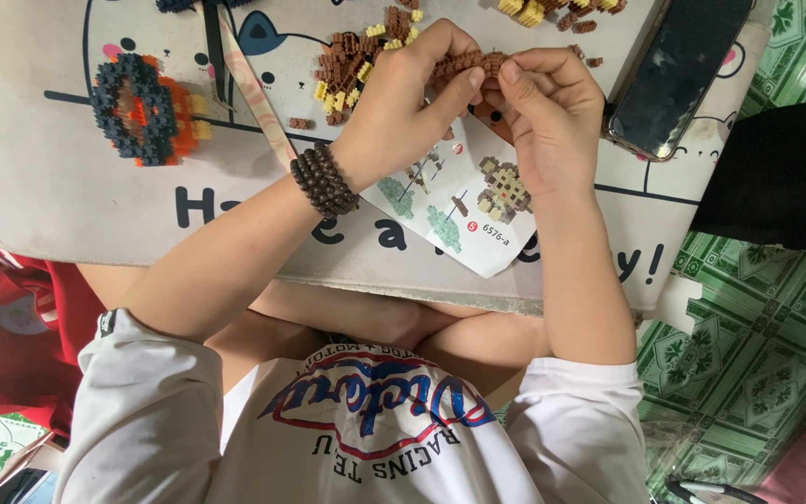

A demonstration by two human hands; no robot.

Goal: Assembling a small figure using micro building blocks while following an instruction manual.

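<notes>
Left hand (403,103) and right hand (552,117) meeting over counter mat (67,187). Fingers (464,89) of both pinched narrow on small brown brick assembly (466,63), held between fingertips. Loose brown and yellow bricks (352,61) just left of fingers. Instruction sheet (454,210) beneath hands. Dark phone (678,70) right of fingers. Blue-orange brick build (142,107) well apart, far left.

phone (678,75): dark blank screen, mat's right edge; instruction sheet (459,210): white, coloured diagrams, beneath hands
</notes>
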